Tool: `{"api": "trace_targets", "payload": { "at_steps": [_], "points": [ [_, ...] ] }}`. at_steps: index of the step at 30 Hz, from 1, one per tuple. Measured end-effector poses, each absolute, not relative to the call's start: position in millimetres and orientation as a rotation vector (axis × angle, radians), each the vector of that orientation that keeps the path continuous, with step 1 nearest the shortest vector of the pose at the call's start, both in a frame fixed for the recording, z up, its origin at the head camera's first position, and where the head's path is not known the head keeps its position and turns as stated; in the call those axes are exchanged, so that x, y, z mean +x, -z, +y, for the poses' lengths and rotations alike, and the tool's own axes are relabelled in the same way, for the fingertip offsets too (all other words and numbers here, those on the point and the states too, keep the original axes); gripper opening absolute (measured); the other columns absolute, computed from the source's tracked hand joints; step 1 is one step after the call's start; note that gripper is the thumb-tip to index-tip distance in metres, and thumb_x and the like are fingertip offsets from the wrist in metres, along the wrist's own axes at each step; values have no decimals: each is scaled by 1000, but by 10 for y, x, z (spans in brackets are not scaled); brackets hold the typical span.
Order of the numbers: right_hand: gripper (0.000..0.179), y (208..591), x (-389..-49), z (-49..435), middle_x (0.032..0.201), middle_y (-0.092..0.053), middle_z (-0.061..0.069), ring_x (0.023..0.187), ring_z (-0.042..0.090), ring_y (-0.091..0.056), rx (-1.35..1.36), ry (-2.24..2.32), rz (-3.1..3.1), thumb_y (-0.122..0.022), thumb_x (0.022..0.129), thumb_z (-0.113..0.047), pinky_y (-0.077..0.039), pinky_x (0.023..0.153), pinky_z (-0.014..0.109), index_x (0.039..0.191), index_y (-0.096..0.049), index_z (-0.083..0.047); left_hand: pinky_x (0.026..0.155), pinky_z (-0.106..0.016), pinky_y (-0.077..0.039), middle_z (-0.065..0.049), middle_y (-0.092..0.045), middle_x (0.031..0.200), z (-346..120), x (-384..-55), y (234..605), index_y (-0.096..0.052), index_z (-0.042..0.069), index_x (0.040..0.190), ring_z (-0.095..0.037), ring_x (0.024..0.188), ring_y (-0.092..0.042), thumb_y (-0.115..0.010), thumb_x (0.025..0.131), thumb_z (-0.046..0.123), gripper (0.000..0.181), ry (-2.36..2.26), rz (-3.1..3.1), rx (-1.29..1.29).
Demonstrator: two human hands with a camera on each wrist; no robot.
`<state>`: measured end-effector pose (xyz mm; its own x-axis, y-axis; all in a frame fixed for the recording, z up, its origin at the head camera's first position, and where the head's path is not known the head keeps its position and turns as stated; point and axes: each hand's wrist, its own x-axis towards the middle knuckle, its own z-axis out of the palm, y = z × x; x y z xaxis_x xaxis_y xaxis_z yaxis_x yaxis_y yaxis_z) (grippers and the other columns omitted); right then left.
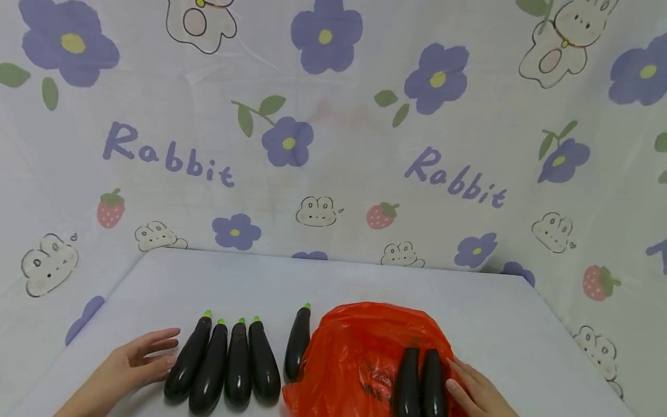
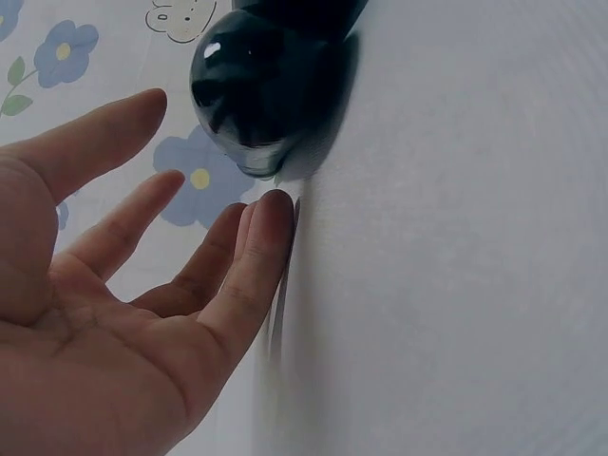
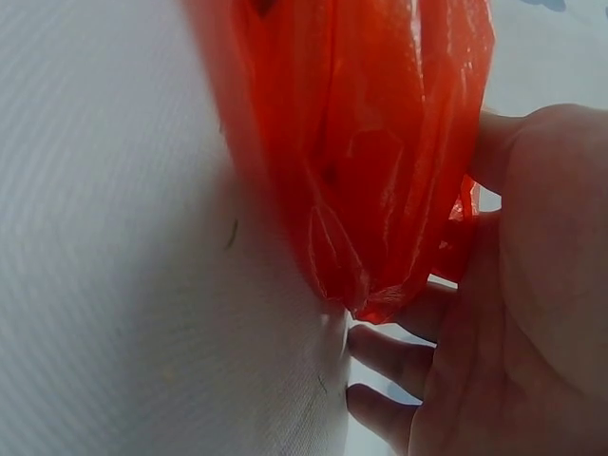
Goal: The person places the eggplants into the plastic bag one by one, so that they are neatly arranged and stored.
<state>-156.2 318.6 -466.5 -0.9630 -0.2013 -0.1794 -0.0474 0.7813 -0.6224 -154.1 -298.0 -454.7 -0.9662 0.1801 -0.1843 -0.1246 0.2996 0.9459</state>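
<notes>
In the head view, my left hand (image 1: 132,362), fingers spread and slightly bent, reaches beside the leftmost eggplant (image 1: 187,362) of a side-by-side row. The left wrist view shows the rounded end of a dark eggplant (image 2: 252,85) just beyond the fingertips, with the palm bare. My right hand (image 1: 479,391) rests along the right edge of a crumpled red plastic bag (image 1: 354,341). Its fingertips are right by two eggplants (image 1: 432,382) that lie over the bag. In the right wrist view, spread fingers (image 3: 385,356) lie against the bag's side.
Another eggplant (image 1: 298,344) lies between the row and the bag, partly overlapped by the bag. All this is on a white tabletop (image 1: 250,284). Behind it hangs a patterned cloth (image 1: 333,174) with flowers and rabbits.
</notes>
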Motion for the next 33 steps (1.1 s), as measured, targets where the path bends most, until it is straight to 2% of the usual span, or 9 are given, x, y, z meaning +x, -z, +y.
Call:
{"api": "trace_targets", "payload": {
  "at_steps": [5, 7, 13, 19, 23, 33],
  "points": [
    [74, 4697, -1559, 3179, 151, -35, 24, 135, 50, -30, -172, 917, 2761, -42, 102, -52, -28, 101, 69, 150, -35, 3, 88, -33, -52, -25, -41, 147, -2975, -1519, 4542, -36, 3, 151, -31, 126, -51, -65, 97, 28, 66, -1695, 2335, 44],
    [74, 4702, -1562, 3171, 151, -35, 25, 135, 50, -30, -151, 892, 2767, -42, 101, -53, -27, 102, 69, 149, -35, 4, 89, -37, -52, -26, -41, 146, -2965, -1513, 4545, -36, 3, 151, -35, 128, -48, -64, 97, 28, 66, -1691, 2332, 26],
    [78, 4669, -1558, 3156, 152, -33, 26, 135, 52, -27, -92, 861, 2750, -41, 100, -57, -26, 100, 72, 150, -33, 3, 92, -44, -50, -25, -43, 145, -2916, -1509, 4540, -38, 4, 150, -39, 129, -46, -65, 96, 32, 67, -1646, 2355, -30],
    [79, 4669, -1563, 3145, 152, -33, 26, 135, 52, -27, -91, 849, 2763, -41, 100, -57, -26, 100, 71, 150, -34, 4, 91, -41, -51, -27, -49, 139, -2893, -1533, 4549, -40, -1, 147, -40, 126, -49, -69, 94, 27, 67, -1650, 2392, 23],
    [79, 4668, -1570, 3146, 151, -34, 26, 135, 52, -27, -87, 832, 2767, -41, 100, -58, -26, 101, 71, 149, -34, 4, 90, -41, -51, -26, -46, 142, -2882, -1527, 4554, -38, -3, 148, -40, 126, -49, -68, 95, 27, 68, -1632, 2388, 24],
    [81, 4656, -1570, 3129, 151, -33, 26, 135, 53, -27, -65, 839, 2754, -41, 99, -59, -26, 100, 71, 150, -33, 4, 92, -48, -50, -25, -51, 137, -2881, -1547, 4507, -36, -1, 150, -39, 124, -51, -68, 94, 31, 72, -1571, 2388, -45]
  ]
}}
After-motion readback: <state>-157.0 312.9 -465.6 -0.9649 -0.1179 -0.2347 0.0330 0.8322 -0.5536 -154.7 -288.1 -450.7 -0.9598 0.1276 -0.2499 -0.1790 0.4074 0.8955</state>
